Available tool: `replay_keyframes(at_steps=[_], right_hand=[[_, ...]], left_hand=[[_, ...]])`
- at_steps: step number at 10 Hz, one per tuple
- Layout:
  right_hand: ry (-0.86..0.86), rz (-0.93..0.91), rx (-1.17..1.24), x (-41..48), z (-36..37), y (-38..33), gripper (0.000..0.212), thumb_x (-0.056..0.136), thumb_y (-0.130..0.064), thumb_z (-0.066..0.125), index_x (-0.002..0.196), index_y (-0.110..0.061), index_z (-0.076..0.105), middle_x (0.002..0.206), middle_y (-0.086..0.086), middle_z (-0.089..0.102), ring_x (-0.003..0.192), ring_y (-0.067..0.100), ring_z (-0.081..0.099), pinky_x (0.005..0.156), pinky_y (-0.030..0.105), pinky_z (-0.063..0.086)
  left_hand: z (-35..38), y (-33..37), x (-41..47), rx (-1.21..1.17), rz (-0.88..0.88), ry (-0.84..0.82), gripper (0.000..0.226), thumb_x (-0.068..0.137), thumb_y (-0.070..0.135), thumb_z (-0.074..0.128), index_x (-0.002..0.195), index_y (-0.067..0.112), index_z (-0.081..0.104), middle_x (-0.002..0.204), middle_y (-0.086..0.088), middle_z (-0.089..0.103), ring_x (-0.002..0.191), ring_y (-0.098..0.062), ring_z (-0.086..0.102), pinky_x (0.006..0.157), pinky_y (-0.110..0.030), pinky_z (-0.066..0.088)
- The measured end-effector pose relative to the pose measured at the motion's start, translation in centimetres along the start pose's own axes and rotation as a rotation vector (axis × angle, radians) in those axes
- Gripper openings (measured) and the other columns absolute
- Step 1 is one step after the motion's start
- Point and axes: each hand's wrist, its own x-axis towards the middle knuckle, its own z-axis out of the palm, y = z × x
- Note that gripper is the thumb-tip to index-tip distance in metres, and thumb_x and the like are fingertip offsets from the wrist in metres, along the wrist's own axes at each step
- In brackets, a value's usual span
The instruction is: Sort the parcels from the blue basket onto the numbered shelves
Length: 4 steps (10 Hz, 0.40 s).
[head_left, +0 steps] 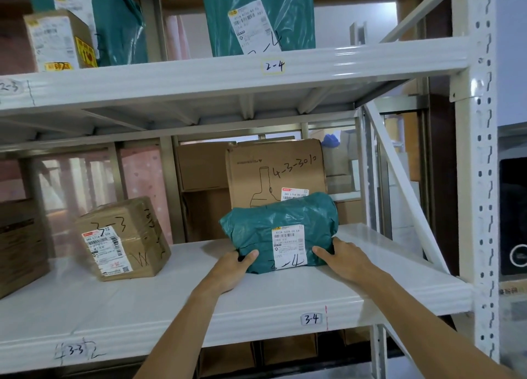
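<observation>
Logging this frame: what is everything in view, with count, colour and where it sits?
held parcel: one, green plastic, white label marked 3-4, on the white lower shelf above the 3-4 tag.
large box: one, brown cardboard, marked 4-3-301, behind the held parcel.
taped box: one, brown, marked 3-3, lower shelf, left.
dark box: one, dark brown, lower shelf, far left.
labelled bag: one, green, white upper shelf above the 2-4 tag.
second bag: one, green, upper shelf, left.
small box: one, brown with yellow stickers, upper shelf, far left.
left hand: grips the parcel's lower left.
right hand: grips its lower right.
</observation>
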Motion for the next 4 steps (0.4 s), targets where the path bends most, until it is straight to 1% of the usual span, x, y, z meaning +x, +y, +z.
replay_keyframes(at_steps=[1, 2, 3, 4], right_hand=[[0.024, 0.031, 0.025, 0.0, 0.0, 0.2, 0.062, 0.096, -0.068, 0.043, 0.128, -0.015, 0.051, 0.122, 0.005, 0.067, 0.108, 0.027, 0.062, 0.091, 0.040, 0.051], [0.053, 0.067, 0.006, -0.3, -0.2, 0.0, 0.068, 0.092, -0.073, 0.043, 0.125, -0.014, 0.051, 0.120, 0.006, 0.067, 0.106, 0.027, 0.062, 0.087, 0.040, 0.052], [0.114, 0.096, 0.003, -0.4, 0.2, -0.3, 0.072, 0.089, -0.077, 0.043, 0.127, -0.016, 0.049, 0.121, 0.007, 0.067, 0.109, 0.028, 0.062, 0.088, 0.041, 0.053], [0.233, 0.173, 0.080, -0.9, 0.0, -0.5, 0.070, 0.092, -0.072, 0.046, 0.128, -0.013, 0.048, 0.119, 0.010, 0.067, 0.108, 0.031, 0.063, 0.085, 0.042, 0.054]], left_hand=[[-0.1, -0.2, -0.2, -0.041, -0.013, 0.048, 0.054, 0.093, 0.064, 0.052, 0.133, 0.029, 0.057, 0.127, 0.013, 0.063, 0.117, -0.011, 0.059, 0.101, -0.026, 0.044], [-0.7, 0.1, -0.9, -0.118, -0.031, 0.085, 0.051, 0.092, 0.060, 0.058, 0.131, 0.027, 0.059, 0.123, 0.011, 0.065, 0.117, -0.013, 0.060, 0.098, -0.024, 0.046], [-1.4, 0.2, -2.1, -0.116, -0.012, 0.093, 0.049, 0.096, 0.057, 0.054, 0.134, 0.026, 0.058, 0.127, 0.009, 0.064, 0.119, -0.013, 0.058, 0.094, -0.022, 0.041], [-2.3, -0.2, -3.5, -0.044, -0.074, 0.118, 0.068, 0.094, 0.065, 0.048, 0.145, 0.020, 0.048, 0.144, 0.000, 0.055, 0.128, -0.019, 0.052, 0.104, -0.029, 0.040]])
